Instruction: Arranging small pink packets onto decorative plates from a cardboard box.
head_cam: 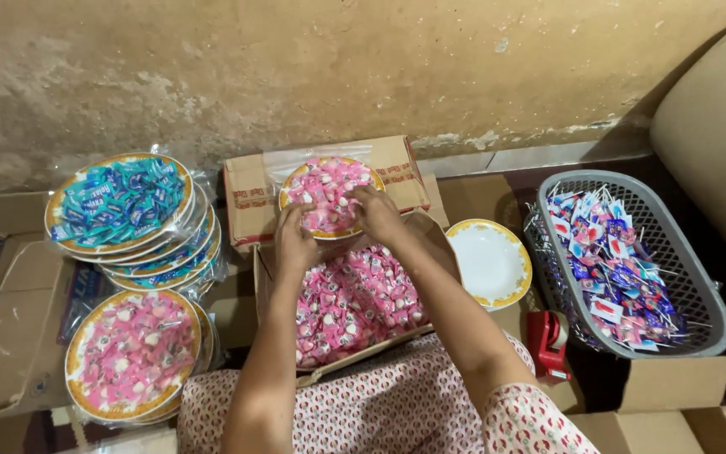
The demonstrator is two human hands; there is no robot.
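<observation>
two hands, left (293, 240) and right (377, 212), fingers spread narrow on your candy plate (325, 195): light, loose, slippery load; grip the rim.

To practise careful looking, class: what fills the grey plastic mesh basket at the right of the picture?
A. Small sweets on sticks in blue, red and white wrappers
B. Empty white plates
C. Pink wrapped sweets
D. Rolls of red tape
A: the grey plastic mesh basket holds a heap of small stick sweets in blue, red and white wrappers, with thin sticks poking out, while the pink wrapped sweets lie in the cardboard box by the hands.
</observation>
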